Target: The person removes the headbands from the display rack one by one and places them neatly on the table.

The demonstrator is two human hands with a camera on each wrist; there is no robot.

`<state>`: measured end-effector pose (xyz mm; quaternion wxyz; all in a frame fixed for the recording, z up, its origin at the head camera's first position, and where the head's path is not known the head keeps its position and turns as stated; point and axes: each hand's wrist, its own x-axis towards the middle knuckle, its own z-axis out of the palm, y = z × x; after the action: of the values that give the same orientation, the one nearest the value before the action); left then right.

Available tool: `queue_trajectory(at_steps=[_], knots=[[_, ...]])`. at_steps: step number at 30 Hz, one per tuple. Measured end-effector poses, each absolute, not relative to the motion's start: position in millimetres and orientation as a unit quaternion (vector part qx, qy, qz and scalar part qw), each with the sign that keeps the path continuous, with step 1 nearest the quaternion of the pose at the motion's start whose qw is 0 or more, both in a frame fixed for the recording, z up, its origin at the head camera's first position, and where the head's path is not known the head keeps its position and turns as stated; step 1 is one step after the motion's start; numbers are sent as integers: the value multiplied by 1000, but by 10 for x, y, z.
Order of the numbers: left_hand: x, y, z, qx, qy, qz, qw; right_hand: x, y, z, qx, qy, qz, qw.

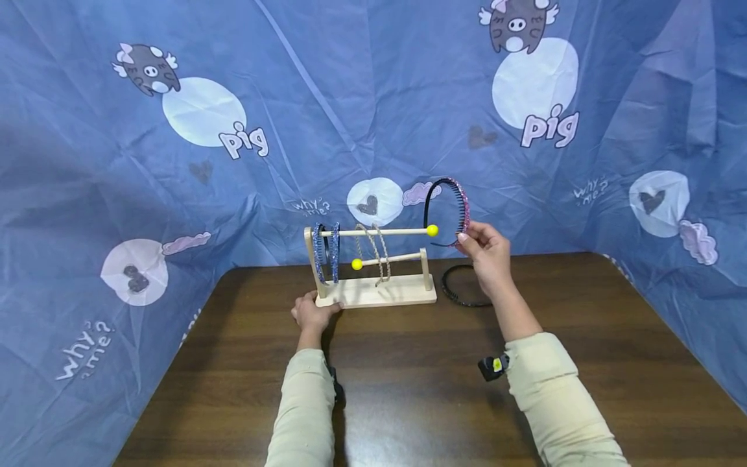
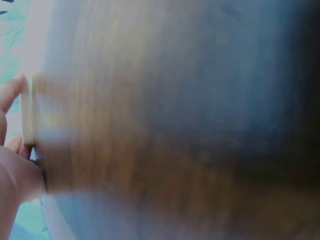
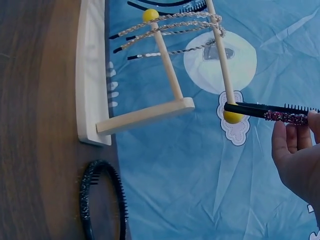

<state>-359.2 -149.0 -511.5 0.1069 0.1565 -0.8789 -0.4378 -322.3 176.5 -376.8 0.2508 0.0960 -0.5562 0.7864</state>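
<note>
My right hand [image 1: 490, 254] pinches a pink sparkly headband [image 1: 466, 207] with black comb teeth by its lower side. The headband is raised beside the yellow ball [image 1: 432, 230] at the end of the upper rod; in the right wrist view its black tip overlaps that ball. My left hand [image 1: 313, 312] grips the left end of the wooden headband stand [image 1: 385, 293], thumb along the front of the base. Blue glittery headbands [image 1: 335, 253] hang at the left of the upper rod. Braided beige headbands [image 1: 385, 254] hang further right, around both rods.
A black toothed headband [image 3: 85, 200] lies on the brown table [image 1: 408, 376], right of the stand. Blue printed cloth [image 1: 362, 117] rises behind the table and at both sides. The lower rod ends in another yellow ball [image 1: 357, 264].
</note>
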Motion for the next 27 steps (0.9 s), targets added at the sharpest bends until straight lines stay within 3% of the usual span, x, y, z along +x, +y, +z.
queue_trajectory(at_steps=[14, 27], knots=[[-3595, -1491, -5136, 164, -880, -436, 96, -3202, 1831, -3636, 138, -537, 780, 290], [-3593, -1493, -5141, 160, -879, -438, 100, -3146, 2116, -3840, 95, -547, 775, 301]])
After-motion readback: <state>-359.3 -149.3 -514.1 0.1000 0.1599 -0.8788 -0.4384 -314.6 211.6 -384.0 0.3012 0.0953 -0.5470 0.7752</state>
